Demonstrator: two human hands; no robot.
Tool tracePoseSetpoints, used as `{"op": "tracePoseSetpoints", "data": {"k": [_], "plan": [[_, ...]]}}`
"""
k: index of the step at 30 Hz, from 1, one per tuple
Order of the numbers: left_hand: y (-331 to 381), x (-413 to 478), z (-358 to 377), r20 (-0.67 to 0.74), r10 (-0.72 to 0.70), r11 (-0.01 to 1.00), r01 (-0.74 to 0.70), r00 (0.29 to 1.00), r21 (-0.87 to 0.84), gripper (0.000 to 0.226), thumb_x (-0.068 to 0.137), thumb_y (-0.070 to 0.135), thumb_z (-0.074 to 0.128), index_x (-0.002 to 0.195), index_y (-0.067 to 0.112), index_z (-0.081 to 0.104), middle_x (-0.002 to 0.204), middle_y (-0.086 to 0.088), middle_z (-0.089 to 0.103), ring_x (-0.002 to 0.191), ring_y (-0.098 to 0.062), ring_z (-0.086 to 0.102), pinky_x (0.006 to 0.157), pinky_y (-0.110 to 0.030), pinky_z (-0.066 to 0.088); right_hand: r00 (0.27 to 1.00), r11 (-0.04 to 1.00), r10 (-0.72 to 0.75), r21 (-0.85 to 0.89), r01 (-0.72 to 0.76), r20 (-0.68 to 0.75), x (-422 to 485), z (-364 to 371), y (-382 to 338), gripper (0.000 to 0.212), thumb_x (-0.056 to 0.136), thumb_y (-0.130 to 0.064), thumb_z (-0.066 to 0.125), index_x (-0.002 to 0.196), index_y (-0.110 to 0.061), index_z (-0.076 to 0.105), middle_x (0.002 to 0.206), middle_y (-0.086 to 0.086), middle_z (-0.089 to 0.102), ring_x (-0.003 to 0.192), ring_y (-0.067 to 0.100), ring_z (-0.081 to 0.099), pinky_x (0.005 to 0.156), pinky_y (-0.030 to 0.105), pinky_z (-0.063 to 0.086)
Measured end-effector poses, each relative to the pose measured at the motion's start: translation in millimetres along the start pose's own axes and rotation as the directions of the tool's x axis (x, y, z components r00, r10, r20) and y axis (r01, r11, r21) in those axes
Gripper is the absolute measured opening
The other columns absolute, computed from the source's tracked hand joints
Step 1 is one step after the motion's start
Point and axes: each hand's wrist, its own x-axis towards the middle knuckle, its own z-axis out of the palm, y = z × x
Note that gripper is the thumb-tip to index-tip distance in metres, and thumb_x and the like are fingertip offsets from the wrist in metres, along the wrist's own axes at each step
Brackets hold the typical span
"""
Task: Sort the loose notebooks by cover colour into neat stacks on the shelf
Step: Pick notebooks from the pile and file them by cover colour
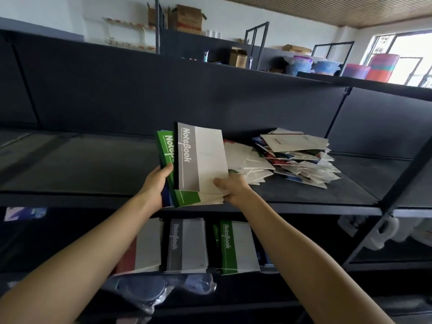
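Observation:
A fanned bundle of notebooks is held over the front of the dark middle shelf (304, 195). A grey-spined notebook (201, 157) lies on top, a green-spined one (167, 148) behind it and a blue one beneath. My left hand (159, 181) grips the bundle's left edge. My right hand (230, 187) pinches its lower right corner, thumb on the grey notebook's white cover. A loose heap of mixed notebooks (297, 157) lies on the shelf to the right. On the shelf below stand a red stack (140, 249), a grey stack (187, 246) and a green stack (238, 246).
The shelf's dark back panel (163, 94) rises behind the notebooks, and a black upright post (392, 195) stands at the right. Cardboard boxes (187, 18) and coloured plastic tubs (374, 66) sit on top of the unit. Plastic-wrapped dark goods (149, 288) lie under the sorted stacks.

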Motion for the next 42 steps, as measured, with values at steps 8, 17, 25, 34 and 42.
{"op": "tracePoseSetpoints", "data": {"k": [8, 17, 25, 34, 42], "plan": [[-74, -67, 53, 0.036, -0.038, 0.999, 0.037, 0.999, 0.034, 0.023, 0.098, 0.01, 0.044, 0.115, 0.02, 0.055, 0.093, -0.004, 0.063, 0.082, -0.023, 0.06, 0.069, -0.035, 0.047, 0.993, 0.995, 0.015, -0.101, -0.027, -0.119, -60, -94, 40, 0.031, 0.083, 0.007, 0.064, 0.112, -0.001, 0.055, 0.106, 0.015, 0.062, 0.092, 0.03, 0.059, 0.076, 0.042, 0.052], [-199, -144, 54, -0.108, -0.145, 0.946, 0.17, 0.984, 0.276, 0.032, 0.097, 0.005, 0.047, 0.129, 0.007, 0.051, 0.116, -0.008, 0.058, 0.105, -0.023, 0.054, 0.09, -0.032, 0.04, 0.962, 0.947, 0.205, -0.212, -0.241, -0.178, -125, -168, 165, 0.035, 0.08, 0.004, 0.068, 0.113, 0.0, 0.058, 0.115, 0.016, 0.064, 0.103, 0.033, 0.061, 0.086, 0.047, 0.053], [-267, -199, 25, -0.164, -0.283, 0.883, 0.323, 0.945, 0.341, 0.03, 0.098, 0.002, 0.044, 0.126, 0.008, 0.052, 0.116, -0.007, 0.058, 0.1, -0.019, 0.053, 0.084, -0.03, 0.041, 0.909, 0.85, 0.36, -0.328, -0.412, -0.208, -164, -182, 255, 0.036, 0.08, 0.0, 0.068, 0.114, 0.0, 0.056, 0.113, 0.011, 0.062, 0.105, 0.031, 0.06, 0.091, 0.041, 0.052], [-285, -219, -30, -0.104, -0.443, 0.836, 0.453, 0.89, 0.31, 0.044, 0.091, -0.002, 0.054, 0.13, 0.016, 0.046, 0.12, -0.009, 0.059, 0.105, -0.025, 0.056, 0.089, -0.041, 0.045, 0.862, 0.766, 0.485, -0.404, -0.501, -0.15, -173, -151, 295, 0.035, 0.08, -0.002, 0.068, 0.114, -0.002, 0.059, 0.11, 0.011, 0.064, 0.104, 0.029, 0.062, 0.091, 0.04, 0.052], [-266, -203, -57, -0.184, -0.385, 0.883, 0.419, 0.905, 0.213, 0.03, 0.097, 0.004, 0.045, 0.124, 0.017, 0.048, 0.112, -0.011, 0.059, 0.092, -0.026, 0.057, 0.075, -0.033, 0.046, 0.85, 0.683, 0.504, -0.533, -0.5, -0.152, -158, -106, 289, 0.023, 0.081, -0.012, 0.061, 0.103, -0.004, 0.056, 0.096, 0.01, 0.057, 0.081, 0.024, 0.059, 0.073, 0.043, 0.059]]}}
